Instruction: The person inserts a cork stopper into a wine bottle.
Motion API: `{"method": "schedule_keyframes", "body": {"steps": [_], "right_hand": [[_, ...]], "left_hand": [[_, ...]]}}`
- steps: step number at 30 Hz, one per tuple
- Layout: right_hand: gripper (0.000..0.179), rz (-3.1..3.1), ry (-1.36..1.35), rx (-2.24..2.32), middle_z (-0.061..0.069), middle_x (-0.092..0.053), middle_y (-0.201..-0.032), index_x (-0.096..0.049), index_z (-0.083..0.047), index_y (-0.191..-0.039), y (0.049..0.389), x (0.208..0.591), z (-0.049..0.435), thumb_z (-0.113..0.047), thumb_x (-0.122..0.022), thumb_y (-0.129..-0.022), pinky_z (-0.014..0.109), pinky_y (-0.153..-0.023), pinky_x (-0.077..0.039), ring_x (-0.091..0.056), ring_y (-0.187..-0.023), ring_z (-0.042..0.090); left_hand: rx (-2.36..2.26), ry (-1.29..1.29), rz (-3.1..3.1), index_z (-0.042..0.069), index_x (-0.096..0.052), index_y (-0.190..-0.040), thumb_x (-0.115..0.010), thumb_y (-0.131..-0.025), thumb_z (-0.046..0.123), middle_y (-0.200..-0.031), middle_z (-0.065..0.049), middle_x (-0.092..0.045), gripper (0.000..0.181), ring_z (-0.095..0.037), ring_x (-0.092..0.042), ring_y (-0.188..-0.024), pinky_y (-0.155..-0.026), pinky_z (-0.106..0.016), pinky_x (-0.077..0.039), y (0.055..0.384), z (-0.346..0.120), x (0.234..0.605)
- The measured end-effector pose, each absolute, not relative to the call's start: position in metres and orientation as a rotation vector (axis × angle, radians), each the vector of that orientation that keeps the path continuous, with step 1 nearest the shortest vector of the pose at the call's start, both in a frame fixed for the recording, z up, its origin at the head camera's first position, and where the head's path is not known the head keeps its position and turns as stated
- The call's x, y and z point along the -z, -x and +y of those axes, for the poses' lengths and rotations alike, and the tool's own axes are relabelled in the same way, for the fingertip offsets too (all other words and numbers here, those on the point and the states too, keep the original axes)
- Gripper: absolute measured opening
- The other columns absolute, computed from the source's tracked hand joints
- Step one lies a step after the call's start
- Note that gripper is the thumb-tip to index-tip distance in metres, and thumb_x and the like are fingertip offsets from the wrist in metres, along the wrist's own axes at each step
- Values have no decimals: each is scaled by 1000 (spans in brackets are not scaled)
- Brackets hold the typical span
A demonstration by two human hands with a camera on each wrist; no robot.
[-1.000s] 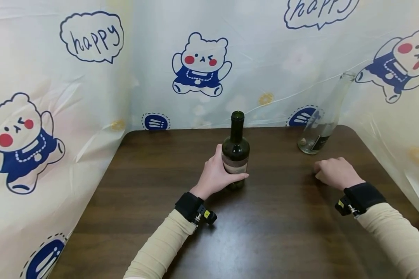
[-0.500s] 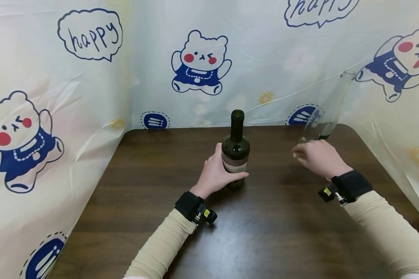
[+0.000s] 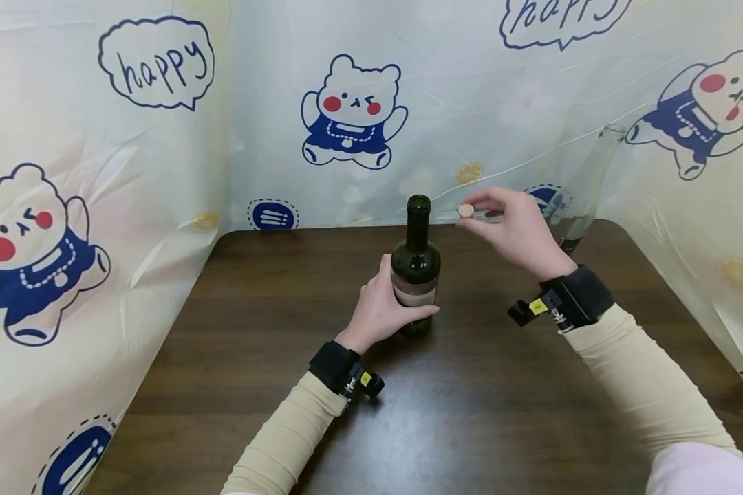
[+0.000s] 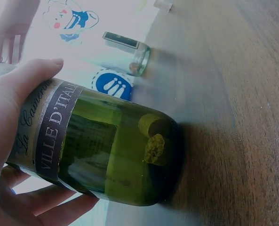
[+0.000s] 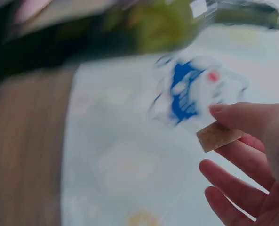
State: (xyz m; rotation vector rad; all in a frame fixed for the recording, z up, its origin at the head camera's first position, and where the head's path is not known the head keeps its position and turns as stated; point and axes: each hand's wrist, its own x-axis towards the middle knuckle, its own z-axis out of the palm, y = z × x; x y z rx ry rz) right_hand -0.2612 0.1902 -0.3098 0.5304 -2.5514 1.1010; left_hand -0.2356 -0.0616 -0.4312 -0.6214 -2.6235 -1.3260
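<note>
A green wine bottle stands upright on the table, its mouth uncovered. My left hand grips it round the labelled middle. Through its glass, the left wrist view shows corks lying at the bottom of the bottle. Between thumb and fingers my right hand pinches a cork, raised to the right of the bottle's neck and apart from it. The same cork shows in the right wrist view, with the remaining fingers spread away from it.
A clear glass bottle stands at the table's back right, partly behind my right hand. In the left wrist view a cork shows inside its base. A printed curtain hangs behind the brown wooden table.
My right hand has risen from the tabletop and moved left towards the green bottle's neck, and the cork in its fingers now shows. My left hand has kept its hold on the wine bottle.
</note>
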Motion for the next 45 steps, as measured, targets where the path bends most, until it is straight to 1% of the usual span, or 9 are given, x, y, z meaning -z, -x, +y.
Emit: {"method": "schedule_keyframes", "body": {"steps": [5,7,9,14,18,23,32,39,45], "right_hand": [[38,-2432,-559,-1192,0,-75,-107,-74,-10,-112,255,271,165,-39,-77,-88,29,-87,-56,-68,-96,12],[39,-2404,-585,-1195,-1,-73,-104,-75,-9,-112,253,258,157,-39,-77,-88,24,-86,-54,-65,-95,8],[39,-2380,-597,-1216,-2,-73,-103,-75,-9,-114,251,248,151,-38,-77,-88,22,-85,-53,-64,-95,7],[37,-2333,-656,-1312,1,-74,-101,-73,-7,-118,246,234,138,-32,-74,-92,24,-86,-54,-66,-95,10],[32,-2320,-720,-1372,6,-74,-104,-73,-4,-117,243,232,131,-25,-74,-93,24,-87,-55,-66,-96,13],[30,-2351,-738,-1364,8,-73,-106,-73,-5,-116,240,232,128,-24,-74,-93,26,-88,-54,-65,-96,14],[29,-2412,-757,-1335,8,-74,-107,-74,-5,-115,240,237,128,-24,-74,-93,40,-94,-49,-64,-99,15],[27,-2428,-804,-1298,7,-72,-115,-74,-5,-114,243,244,129,-23,-74,-93,47,-100,-47,-57,-113,16],[30,-2368,-776,-1393,11,-72,-122,-72,-3,-115,245,252,128,-21,-75,-92,51,-104,-46,-57,-120,19]], "left_hand": [[1324,630,-2621,21,-36,-143,-84,-69,61,-122,3,-64,96,-15,-65,-111,-90,-45,-56,236,-62,430],[1328,634,-2619,21,-36,-143,-84,-69,60,-123,3,-64,96,-15,-65,-112,-91,-45,-56,236,-62,430],[1330,633,-2621,21,-36,-144,-84,-70,60,-123,3,-64,97,-16,-65,-112,-91,-45,-56,236,-62,430],[1338,627,-2627,21,-35,-145,-84,-69,60,-125,2,-64,99,-16,-65,-114,-92,-45,-56,236,-62,432],[1345,633,-2620,21,-35,-145,-84,-69,61,-125,3,-64,99,-15,-65,-113,-92,-45,-56,235,-62,432],[1342,643,-2617,21,-35,-145,-84,-70,60,-125,3,-63,97,-15,-65,-113,-92,-46,-56,236,-62,432],[1340,647,-2617,20,-35,-145,-84,-71,57,-124,2,-63,97,-15,-65,-113,-92,-45,-56,236,-62,433],[1349,643,-2623,20,-35,-145,-85,-71,57,-124,3,-63,96,-14,-65,-112,-91,-44,-56,235,-61,433],[1347,655,-2608,20,-35,-146,-84,-71,57,-124,3,-63,97,-13,-65,-112,-92,-45,-56,236,-61,433]]}}
